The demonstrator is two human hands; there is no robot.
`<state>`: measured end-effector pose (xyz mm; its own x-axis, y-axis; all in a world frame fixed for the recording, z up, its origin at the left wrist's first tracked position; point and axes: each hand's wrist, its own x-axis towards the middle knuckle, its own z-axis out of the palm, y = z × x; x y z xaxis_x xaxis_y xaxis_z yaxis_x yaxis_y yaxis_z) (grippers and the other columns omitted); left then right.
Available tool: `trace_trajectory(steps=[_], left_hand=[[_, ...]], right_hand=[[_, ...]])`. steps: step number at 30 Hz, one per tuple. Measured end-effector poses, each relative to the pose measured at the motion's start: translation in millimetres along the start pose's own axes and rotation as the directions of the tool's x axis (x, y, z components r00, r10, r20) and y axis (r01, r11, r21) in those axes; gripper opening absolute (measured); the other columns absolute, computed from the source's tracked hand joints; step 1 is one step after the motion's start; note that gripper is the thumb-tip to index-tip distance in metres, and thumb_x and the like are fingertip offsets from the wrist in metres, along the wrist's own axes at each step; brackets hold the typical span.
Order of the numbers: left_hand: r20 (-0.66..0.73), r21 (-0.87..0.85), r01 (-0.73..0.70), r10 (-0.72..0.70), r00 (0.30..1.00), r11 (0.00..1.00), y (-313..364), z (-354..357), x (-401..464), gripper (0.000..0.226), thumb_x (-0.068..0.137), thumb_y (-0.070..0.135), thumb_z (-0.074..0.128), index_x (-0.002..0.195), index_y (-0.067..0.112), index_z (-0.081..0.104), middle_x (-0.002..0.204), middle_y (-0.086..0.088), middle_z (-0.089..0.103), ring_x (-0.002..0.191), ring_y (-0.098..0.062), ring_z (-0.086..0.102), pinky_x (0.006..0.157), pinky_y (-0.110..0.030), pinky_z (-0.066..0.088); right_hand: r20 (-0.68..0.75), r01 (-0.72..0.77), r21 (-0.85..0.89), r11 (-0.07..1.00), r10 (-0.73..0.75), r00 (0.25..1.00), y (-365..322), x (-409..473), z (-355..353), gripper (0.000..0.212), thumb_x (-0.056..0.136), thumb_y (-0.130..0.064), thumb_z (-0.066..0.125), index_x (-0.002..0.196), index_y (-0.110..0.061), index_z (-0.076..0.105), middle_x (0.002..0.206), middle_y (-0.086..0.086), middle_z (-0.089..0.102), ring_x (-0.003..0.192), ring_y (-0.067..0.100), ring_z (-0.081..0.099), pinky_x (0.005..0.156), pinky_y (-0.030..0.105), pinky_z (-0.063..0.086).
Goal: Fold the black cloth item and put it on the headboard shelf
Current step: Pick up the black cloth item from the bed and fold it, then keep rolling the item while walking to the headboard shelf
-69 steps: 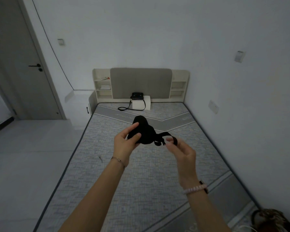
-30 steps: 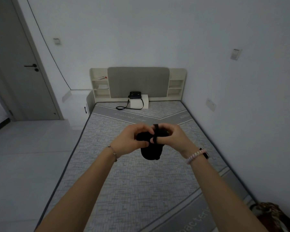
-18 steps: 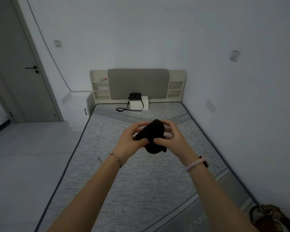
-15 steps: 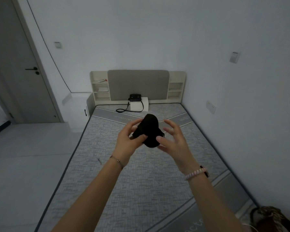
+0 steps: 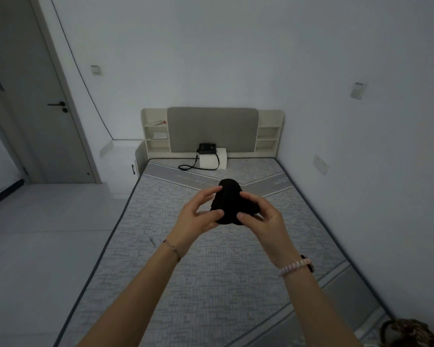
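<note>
The black cloth item (image 5: 229, 201) is bunched into a compact rounded bundle, held in the air above the middle of the bare grey mattress (image 5: 211, 271). My left hand (image 5: 198, 216) pinches its left side between thumb and fingers. My right hand (image 5: 263, 216) grips its right side, thumb on the front. The headboard (image 5: 212, 128) stands at the far end of the bed, with open white shelves on the left (image 5: 156, 136) and on the right (image 5: 267, 136).
A black strapped bag (image 5: 206, 149) rests on a white box (image 5: 213, 161) at the head of the bed. A white nightstand (image 5: 125, 161) stands left of it, a closed door (image 5: 35, 96) further left. A brown bag (image 5: 409, 334) lies at the bottom right.
The loose strap ends have been tucked in and the cloth is now one compact bundle. My right hand, open beside it half a second ago, has closed on it again.
</note>
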<state>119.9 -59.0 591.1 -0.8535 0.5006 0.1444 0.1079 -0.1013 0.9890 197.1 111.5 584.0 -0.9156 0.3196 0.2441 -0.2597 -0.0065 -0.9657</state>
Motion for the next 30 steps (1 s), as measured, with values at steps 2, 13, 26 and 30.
trace_trajectory(steps=[2, 13, 26, 30], left_hand=[[0.032, 0.045, -0.003, 0.002, 0.999, 0.999, 2, -4, -3, 0.054, 0.087, -0.001, 0.068, 0.13, 0.032, 0.061, 0.141, 0.0, 0.056, 0.108, -0.021, 0.072, 0.09, -0.045, 0.06], [-0.125, 0.097, 0.0, 0.012, 0.992, 0.995, -8, -51, -48, 0.058, 0.085, -0.008, 0.068, 0.133, 0.023, 0.059, 0.132, -0.006, 0.063, 0.105, -0.026, 0.072, 0.086, -0.043, 0.062], [-0.592, 0.116, 0.065, 0.016, 0.806, 0.991, 12, -178, -197, 0.059, 0.084, -0.01, 0.067, 0.133, 0.021, 0.06, 0.132, -0.006, 0.063, 0.108, -0.031, 0.07, 0.086, -0.045, 0.062], [-0.678, 0.122, 0.079, 0.025, 0.735, 0.989, 24, -232, -269, 0.059, 0.085, -0.009, 0.067, 0.134, 0.022, 0.059, 0.132, -0.005, 0.063, 0.106, -0.03, 0.071, 0.083, -0.037, 0.063]], right_hand=[[0.034, -0.007, -0.026, 1.0, 0.008, 0.999, 0, 0, -1, 0.042, 0.084, 0.004, 0.069, 0.119, -0.018, 0.068, 0.119, 0.001, 0.067, 0.103, 0.005, 0.067, 0.077, 0.021, 0.057], [0.263, 0.026, -0.069, 0.997, -0.007, 0.965, 21, 9, 46, 0.044, 0.082, 0.009, 0.069, 0.114, -0.02, 0.07, 0.113, -0.007, 0.07, 0.108, 0.006, 0.065, 0.082, 0.027, 0.059], [0.643, -0.026, 0.008, 1.0, 0.015, 0.766, 29, -33, 237, 0.042, 0.083, 0.009, 0.067, 0.119, -0.014, 0.068, 0.12, 0.0, 0.067, 0.107, 0.007, 0.066, 0.082, 0.025, 0.059], [0.724, -0.016, 0.017, 1.0, -0.001, 0.69, 30, -73, 321, 0.042, 0.082, 0.007, 0.069, 0.116, -0.017, 0.07, 0.116, -0.002, 0.069, 0.108, 0.009, 0.065, 0.084, 0.026, 0.058]])
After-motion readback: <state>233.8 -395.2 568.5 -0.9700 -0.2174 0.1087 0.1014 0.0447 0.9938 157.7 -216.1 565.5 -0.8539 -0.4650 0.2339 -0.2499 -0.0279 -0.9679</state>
